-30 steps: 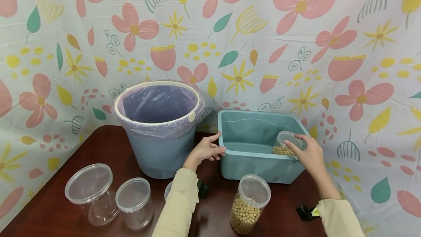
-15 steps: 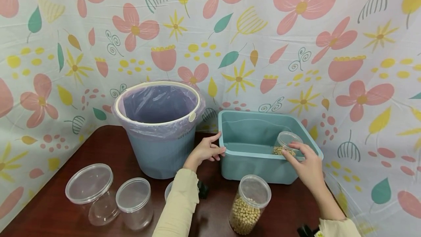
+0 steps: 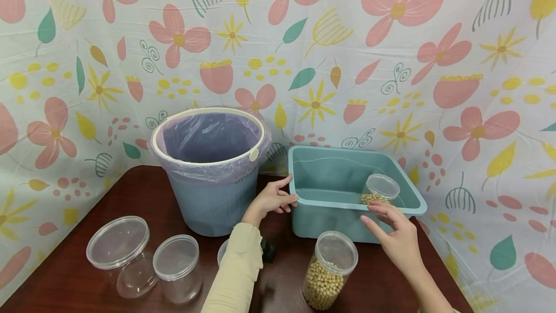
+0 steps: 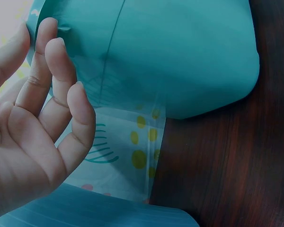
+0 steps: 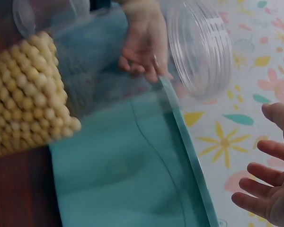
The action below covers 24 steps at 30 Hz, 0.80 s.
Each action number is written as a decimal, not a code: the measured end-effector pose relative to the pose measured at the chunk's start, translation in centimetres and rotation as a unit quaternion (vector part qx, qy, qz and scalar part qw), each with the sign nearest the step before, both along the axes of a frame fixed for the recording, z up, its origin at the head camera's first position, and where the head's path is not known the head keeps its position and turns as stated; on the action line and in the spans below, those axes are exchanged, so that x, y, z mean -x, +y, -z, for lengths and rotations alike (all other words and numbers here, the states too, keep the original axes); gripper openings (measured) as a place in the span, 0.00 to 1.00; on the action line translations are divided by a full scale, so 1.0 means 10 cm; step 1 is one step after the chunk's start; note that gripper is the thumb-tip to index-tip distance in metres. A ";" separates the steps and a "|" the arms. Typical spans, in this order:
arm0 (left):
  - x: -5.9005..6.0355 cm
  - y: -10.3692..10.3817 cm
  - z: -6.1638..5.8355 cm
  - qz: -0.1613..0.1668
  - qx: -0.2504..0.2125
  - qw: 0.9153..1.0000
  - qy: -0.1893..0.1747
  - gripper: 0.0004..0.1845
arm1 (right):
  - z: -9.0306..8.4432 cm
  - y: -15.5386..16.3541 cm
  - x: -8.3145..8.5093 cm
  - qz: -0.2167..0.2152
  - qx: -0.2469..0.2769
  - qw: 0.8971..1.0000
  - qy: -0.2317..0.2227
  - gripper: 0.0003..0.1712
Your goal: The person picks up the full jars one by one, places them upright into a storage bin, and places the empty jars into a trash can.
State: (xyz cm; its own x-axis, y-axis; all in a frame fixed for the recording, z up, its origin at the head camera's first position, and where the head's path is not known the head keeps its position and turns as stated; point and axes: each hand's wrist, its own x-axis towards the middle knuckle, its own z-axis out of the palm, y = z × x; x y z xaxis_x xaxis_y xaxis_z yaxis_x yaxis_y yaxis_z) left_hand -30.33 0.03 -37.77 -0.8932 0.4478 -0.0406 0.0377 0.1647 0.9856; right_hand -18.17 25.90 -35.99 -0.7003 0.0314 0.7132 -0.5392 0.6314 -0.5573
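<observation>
Floral cloth (image 3: pixel 330 52) forms the backdrop behind and beside a dark wooden table (image 3: pixel 130 206). On the far left of the table stands a blue bin (image 3: pixel 210 168) with a pale ring at its rim and a purple liner inside. To its right sits a teal tub (image 3: pixel 347 221), just beside the bin. Inside the tub, at its near right, stands a small lidded jar (image 3: pixel 379 191) partly filled with beans. The left hand (image 3: pixel 271 199) rests on the tub's near-left corner, thumb on the outer wall and fingers lying along the rim, loosely curved. The left wrist view shows the fingers (image 4: pixel 61 80) close to the tub wall (image 4: pixel 180 52); whether they clasp it cannot be told there. The right hand (image 3: pixel 393 235) hovers at the tub's near-right rim, just below the small jar and apart from it, fingers spread and holding nothing; the right wrist view confirms splayed fingers (image 5: pixel 270 175) beside the tub's edge (image 5: pixel 187 156). On the near side of the tub, between the two forearms, stands a taller lidded jar (image 3: pixel 329 269) about half full of beans. At near left stand two clear lidded containers side by side, a wide one (image 3: pixel 119 255) and a narrower one (image 3: pixel 178 267). Another clear container (image 3: pixel 222 251) shows only partly behind the left sleeve (image 3: pixel 236 274).
</observation>
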 end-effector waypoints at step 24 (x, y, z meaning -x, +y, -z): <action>-0.01 -0.01 0.00 0.002 -0.006 1.000 -0.003 0.37 | 0.30 -0.26 -0.25 -0.113 -0.033 0.991 -0.056 0.21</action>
